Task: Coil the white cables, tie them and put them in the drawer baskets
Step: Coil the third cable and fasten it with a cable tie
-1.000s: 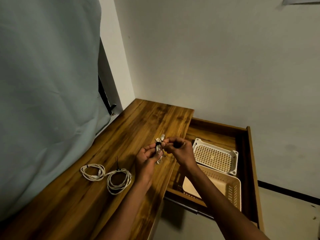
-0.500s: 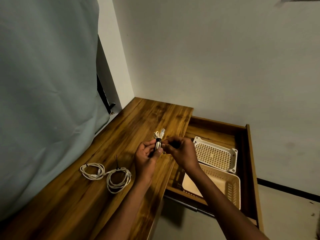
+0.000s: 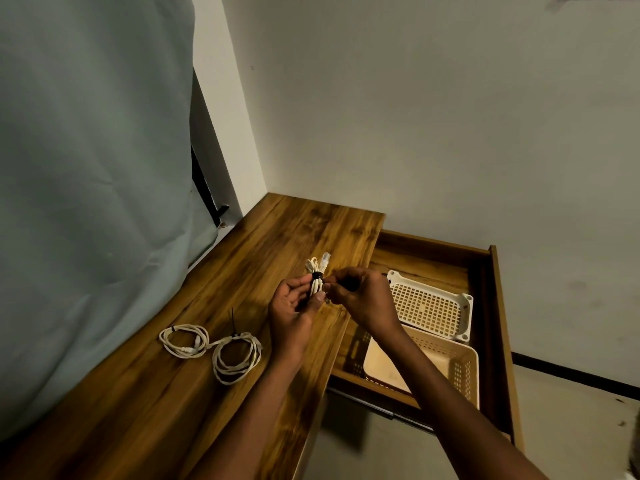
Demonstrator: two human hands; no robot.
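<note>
Above the worktop [image 3: 214,271] edge, the left hand [image 3: 294,306] grips a folded white cable [image 3: 317,277] standing upright, plug end up. The right hand [image 3: 360,296] pinches its black tie [image 3: 316,275], beside the drawer baskets [image 3: 464,306].

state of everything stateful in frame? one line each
left hand: grips the folded cable bundle
right hand: pinches the black tie at the bundle
folded cable bundle: black tie around it, held above the desk
two coiled cables: tied, lying on the desk
drawer: open
white basket: empty
beige basket: empty as far as visible
</note>
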